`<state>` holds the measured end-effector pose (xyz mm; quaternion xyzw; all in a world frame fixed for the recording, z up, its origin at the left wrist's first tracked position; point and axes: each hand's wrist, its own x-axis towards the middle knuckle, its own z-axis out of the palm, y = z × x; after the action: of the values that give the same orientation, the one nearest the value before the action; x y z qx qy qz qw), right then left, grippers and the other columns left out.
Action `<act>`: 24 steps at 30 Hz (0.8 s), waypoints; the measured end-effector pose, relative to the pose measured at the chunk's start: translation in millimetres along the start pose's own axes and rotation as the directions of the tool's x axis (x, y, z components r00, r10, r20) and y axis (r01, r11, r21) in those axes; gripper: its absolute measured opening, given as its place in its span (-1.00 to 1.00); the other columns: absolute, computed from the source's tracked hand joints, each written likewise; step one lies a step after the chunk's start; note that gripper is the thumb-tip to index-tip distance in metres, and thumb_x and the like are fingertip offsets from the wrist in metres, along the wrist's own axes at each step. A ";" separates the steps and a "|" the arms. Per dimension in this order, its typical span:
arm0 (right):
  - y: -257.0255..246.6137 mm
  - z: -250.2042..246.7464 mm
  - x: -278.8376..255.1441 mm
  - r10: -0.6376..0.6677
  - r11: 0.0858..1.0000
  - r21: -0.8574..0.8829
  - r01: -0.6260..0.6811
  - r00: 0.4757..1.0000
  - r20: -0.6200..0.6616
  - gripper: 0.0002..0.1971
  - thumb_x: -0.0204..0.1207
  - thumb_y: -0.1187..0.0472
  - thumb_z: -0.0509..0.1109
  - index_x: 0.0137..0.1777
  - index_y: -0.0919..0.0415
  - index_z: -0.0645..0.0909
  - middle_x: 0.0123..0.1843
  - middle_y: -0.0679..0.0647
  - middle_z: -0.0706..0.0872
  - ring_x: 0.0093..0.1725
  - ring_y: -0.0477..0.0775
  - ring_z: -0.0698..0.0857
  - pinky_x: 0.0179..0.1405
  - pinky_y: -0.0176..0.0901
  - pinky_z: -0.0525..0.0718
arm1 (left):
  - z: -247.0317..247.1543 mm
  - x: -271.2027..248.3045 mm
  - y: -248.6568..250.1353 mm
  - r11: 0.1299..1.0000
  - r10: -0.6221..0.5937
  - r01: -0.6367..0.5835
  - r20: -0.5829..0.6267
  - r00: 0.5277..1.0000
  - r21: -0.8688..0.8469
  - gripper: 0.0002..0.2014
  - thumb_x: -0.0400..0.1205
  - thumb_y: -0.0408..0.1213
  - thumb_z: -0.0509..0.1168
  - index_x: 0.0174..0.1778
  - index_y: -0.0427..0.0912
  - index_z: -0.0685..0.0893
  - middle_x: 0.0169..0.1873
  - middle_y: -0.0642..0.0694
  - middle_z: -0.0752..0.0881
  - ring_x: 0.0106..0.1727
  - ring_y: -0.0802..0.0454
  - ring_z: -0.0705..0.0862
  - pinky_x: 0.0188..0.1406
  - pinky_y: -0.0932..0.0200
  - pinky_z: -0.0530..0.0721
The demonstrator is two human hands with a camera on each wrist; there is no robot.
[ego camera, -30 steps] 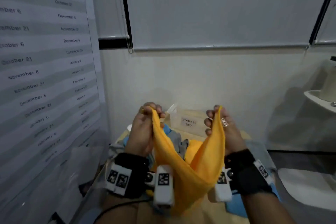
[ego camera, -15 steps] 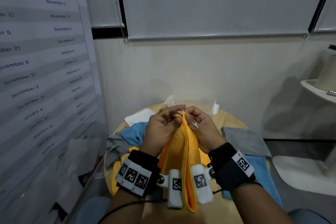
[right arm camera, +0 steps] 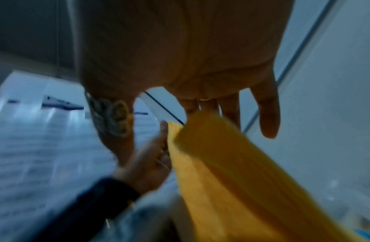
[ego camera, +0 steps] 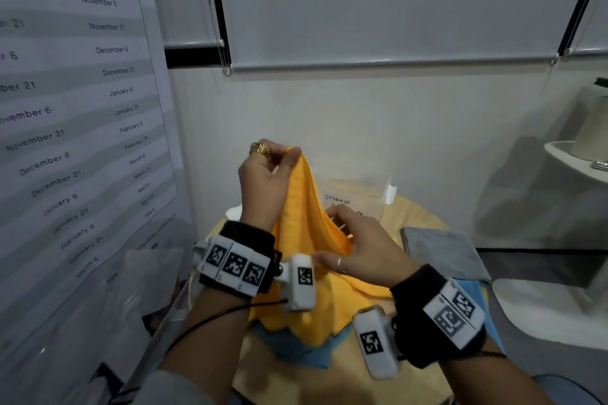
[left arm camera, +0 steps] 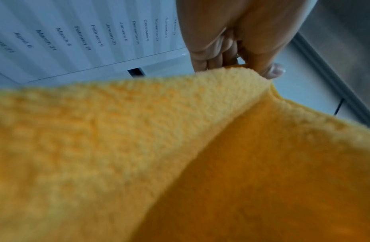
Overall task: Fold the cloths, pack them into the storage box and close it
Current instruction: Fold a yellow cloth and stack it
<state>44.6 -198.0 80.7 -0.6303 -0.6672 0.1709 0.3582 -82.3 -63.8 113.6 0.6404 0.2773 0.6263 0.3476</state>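
A yellow cloth (ego camera: pixel 306 279) hangs doubled over the round wooden table (ego camera: pixel 418 217). My left hand (ego camera: pixel 289 158) pinches its top corners between thumb and fingers and holds them high; the left wrist view shows that pinch (left arm camera: pixel 245 65) above the cloth (left arm camera: pixel 179 147). My right hand (ego camera: pixel 342 240) lies lower on the hanging cloth with its fingers straight and spread, touching the fabric (right arm camera: pixel 231 180) without gripping it. Behind the cloth stands the clear storage box (ego camera: pixel 358 200) with its label partly hidden.
A folded grey cloth (ego camera: pixel 441 250) lies on the table's right side. Blue cloths (ego camera: pixel 296 352) lie under the yellow one and at the right edge (ego camera: pixel 477 293). A white chair (ego camera: pixel 546 312) stands at the right, and a calendar poster (ego camera: pixel 75 115) covers the left wall.
Both hands had met at the cloth's top corners. Now the left hand alone holds those corners, raised higher, and the right hand has let go and moved down the cloth.
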 end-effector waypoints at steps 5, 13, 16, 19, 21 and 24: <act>36.3 -8.8 29.5 0.055 0.980 -0.187 -0.071 0.995 -0.088 -0.90 0.39 0.37 0.21 -0.24 0.27 0.56 -0.36 0.07 0.57 -0.32 0.10 0.50 -0.27 -0.09 0.42 | -12.2 36.9 4.6 0.966 0.013 -0.022 0.036 0.999 0.257 -0.87 0.53 -0.21 0.44 -0.26 -0.08 0.62 -0.28 -0.04 0.70 -0.19 0.05 0.64 -0.08 0.20 0.59; 28.4 -64.0 142.6 0.326 0.913 0.287 -0.291 0.942 -0.084 -0.78 0.53 0.53 0.25 0.02 0.26 0.62 -0.16 0.16 0.66 -0.09 0.32 0.74 -0.05 0.15 0.78 | -17.2 118.7 -22.3 0.875 -0.449 0.388 0.182 0.875 0.290 -0.79 0.74 -0.23 0.13 0.13 -0.33 0.48 -0.10 -0.30 0.55 -0.50 -0.05 0.71 -0.63 0.26 0.66; 27.9 -68.2 187.2 0.274 0.927 0.326 -0.183 0.926 -0.259 -0.69 0.44 0.57 0.28 -0.26 0.12 0.59 -0.24 0.09 0.62 0.00 0.29 0.67 0.04 0.17 0.74 | -5.5 150.3 -18.1 0.920 -0.391 0.373 0.193 0.900 0.120 -0.68 0.77 -0.26 0.03 0.35 -0.40 0.34 0.14 -0.40 0.56 -0.19 -0.12 0.78 -0.46 0.29 0.75; 16.7 -80.8 202.0 0.100 0.955 0.296 0.014 0.925 -0.367 -0.60 0.48 0.52 0.16 -0.29 -0.02 0.58 -0.23 0.08 0.62 -0.06 0.12 0.59 0.02 0.07 0.62 | -13.0 172.7 -6.4 0.972 -0.212 0.228 0.217 0.953 -0.053 -0.86 0.76 -0.28 0.06 0.01 -0.25 0.47 0.02 -0.29 0.64 -0.22 0.11 0.75 -0.22 0.33 0.75; 8.2 -87.5 197.3 -0.032 0.963 0.234 0.136 0.916 -0.401 -0.62 0.51 0.52 0.17 -0.21 -0.01 0.60 -0.20 0.03 0.64 -0.07 0.05 0.56 0.01 -0.02 0.55 | -26.7 168.4 2.3 0.983 -0.102 0.133 0.223 0.969 -0.129 -0.87 0.74 -0.30 0.11 -0.12 -0.17 0.49 -0.08 -0.19 0.66 -0.12 0.07 0.74 -0.04 0.28 0.73; 11.2 -79.8 169.6 -0.129 0.946 0.234 0.226 0.921 -0.368 -0.70 0.54 0.53 0.20 -0.02 0.17 0.67 -0.10 0.07 0.71 -0.02 0.00 0.60 0.06 -0.09 0.56 | -52.4 124.3 3.6 0.989 -0.025 0.060 0.249 0.968 -0.135 -0.87 0.66 -0.31 0.23 -0.22 -0.13 0.55 -0.13 -0.07 0.72 -0.08 0.10 0.72 0.05 0.25 0.70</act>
<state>116.7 -50.8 172.3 -0.5318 -0.6184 0.1132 0.5674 -127.1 37.5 190.8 0.6810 0.2004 0.5522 0.4371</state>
